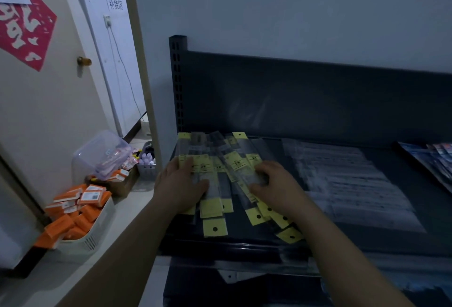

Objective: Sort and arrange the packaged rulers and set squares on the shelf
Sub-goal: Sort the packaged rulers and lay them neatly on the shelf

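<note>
Several packaged rulers [221, 167] in clear sleeves with yellow header cards lie fanned out at the left end of the dark metal shelf [281, 238]. My left hand [181, 184] rests flat on the left side of the pile, fingers straight and pointing away. On the right side of the same pile my right hand [274, 184] presses down, its fingers bent over the sleeves. A wide spread of clear packages [347, 179], probably set squares, lies to the right on the shelf.
The shelf's dark back panel [305, 101] rises behind the pile. Colourful packs [433, 159] lie at the shelf's far right. Left of the shelf a ledge holds a white basket of orange boxes [78, 216], a clear plastic bin [102, 152] and a small grey basket [146, 162].
</note>
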The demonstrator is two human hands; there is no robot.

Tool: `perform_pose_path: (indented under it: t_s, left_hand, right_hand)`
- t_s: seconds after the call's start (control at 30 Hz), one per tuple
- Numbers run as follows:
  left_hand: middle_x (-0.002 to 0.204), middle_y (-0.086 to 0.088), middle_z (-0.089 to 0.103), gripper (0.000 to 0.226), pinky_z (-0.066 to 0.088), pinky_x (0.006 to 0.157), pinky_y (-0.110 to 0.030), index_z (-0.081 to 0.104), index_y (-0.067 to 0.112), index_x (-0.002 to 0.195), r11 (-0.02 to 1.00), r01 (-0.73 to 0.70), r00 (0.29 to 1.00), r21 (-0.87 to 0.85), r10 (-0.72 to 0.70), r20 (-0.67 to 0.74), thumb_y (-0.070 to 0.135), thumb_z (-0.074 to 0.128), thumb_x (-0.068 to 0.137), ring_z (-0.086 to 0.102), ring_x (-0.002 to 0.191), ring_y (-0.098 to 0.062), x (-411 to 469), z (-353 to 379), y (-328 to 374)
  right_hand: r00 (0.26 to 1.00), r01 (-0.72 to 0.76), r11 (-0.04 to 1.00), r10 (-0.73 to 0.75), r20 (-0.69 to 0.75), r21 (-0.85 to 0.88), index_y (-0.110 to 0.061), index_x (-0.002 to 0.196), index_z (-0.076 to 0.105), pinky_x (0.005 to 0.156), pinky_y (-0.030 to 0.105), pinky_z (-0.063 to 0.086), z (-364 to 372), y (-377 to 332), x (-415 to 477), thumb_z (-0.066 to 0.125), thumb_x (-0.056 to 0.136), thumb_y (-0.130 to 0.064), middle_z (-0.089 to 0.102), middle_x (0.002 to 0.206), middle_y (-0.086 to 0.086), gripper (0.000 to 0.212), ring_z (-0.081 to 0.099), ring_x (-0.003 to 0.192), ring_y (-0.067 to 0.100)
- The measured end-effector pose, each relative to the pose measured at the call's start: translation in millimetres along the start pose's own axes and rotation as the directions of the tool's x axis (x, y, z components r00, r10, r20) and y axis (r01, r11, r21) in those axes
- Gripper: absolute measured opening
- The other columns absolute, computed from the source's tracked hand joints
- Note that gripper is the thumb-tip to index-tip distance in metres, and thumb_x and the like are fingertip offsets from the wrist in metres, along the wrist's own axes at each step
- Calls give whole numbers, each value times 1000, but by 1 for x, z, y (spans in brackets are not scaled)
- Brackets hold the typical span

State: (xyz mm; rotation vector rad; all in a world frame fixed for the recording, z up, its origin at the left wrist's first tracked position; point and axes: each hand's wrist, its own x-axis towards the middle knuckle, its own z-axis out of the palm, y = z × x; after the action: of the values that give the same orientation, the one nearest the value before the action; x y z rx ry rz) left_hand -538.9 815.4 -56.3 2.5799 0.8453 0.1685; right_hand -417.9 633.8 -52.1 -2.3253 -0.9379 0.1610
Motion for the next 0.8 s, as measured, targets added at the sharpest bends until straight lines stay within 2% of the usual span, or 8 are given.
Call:
perform_pose_path:
  t_s: [0.13,0.27,0.4,0.5,0.6,0.63,0.7,0.8]
  left_hand:
    - [158,-9,12,75,16,115,-41,16,21,150,999,-23,1000,30,23,-19,57,45,90,13,144,-31,-3,2,-1]
    - [160,-14,1,101,5,117,-47,9,19,152,997,-1,1000,75,0,12,77,44,77,-1,147,-32,-2,11,1]
    - [156,-17,12,86,15,117,-48,18,17,148,1000,-6,1000,11,6,-1,61,51,83,8,144,-35,3,10,-4]
    - [156,-17,10,80,19,115,-44,19,16,147,999,-10,1000,-41,10,-2,51,55,86,10,143,-35,2,5,-7]
    - [156,-16,11,70,21,113,-41,28,13,143,993,7,999,-122,-12,-45,43,58,87,9,144,-34,0,0,-7]
    - [154,-17,15,68,22,112,-41,32,12,140,994,6,998,-107,-12,-57,45,57,87,12,143,-34,-1,0,-5]
    - [153,-19,19,81,21,113,-42,32,11,140,999,10,998,-34,-12,-62,62,55,81,16,142,-34,-2,4,0]
    - [155,-18,14,98,16,117,-46,23,12,145,1000,-8,999,29,9,-38,72,55,73,13,143,-34,-2,12,11]
  right_hand:
    - [998,-54,999,54,-28,1,-15,126,53,91,30,46,2,-2,0,74,77,-42,46,124,-3,60,50,109,15]
    - [994,-77,996,79,-80,34,-13,116,55,79,22,41,1,-1,3,70,83,-31,49,116,1,40,49,96,11]
    - [986,-99,991,110,-126,87,-17,121,53,77,22,39,2,5,9,62,86,-17,52,118,6,37,53,97,16]
    - [986,-80,995,89,-140,64,-17,122,55,76,21,39,4,9,11,56,87,-10,52,116,10,36,53,92,17]
    - [983,-59,996,69,-169,60,-19,97,62,73,22,40,7,11,11,55,88,-9,56,102,11,16,53,91,18]
    - [987,-54,998,56,-150,19,-16,90,63,75,25,42,6,10,10,54,88,-10,56,98,11,11,51,94,19]
    - [994,-20,999,16,-108,-38,-2,98,64,85,30,43,4,5,6,56,90,-12,55,103,11,15,49,102,20]
    - [994,55,998,-57,-96,-21,-5,103,65,82,22,36,3,0,3,59,90,-14,56,106,3,17,50,104,17]
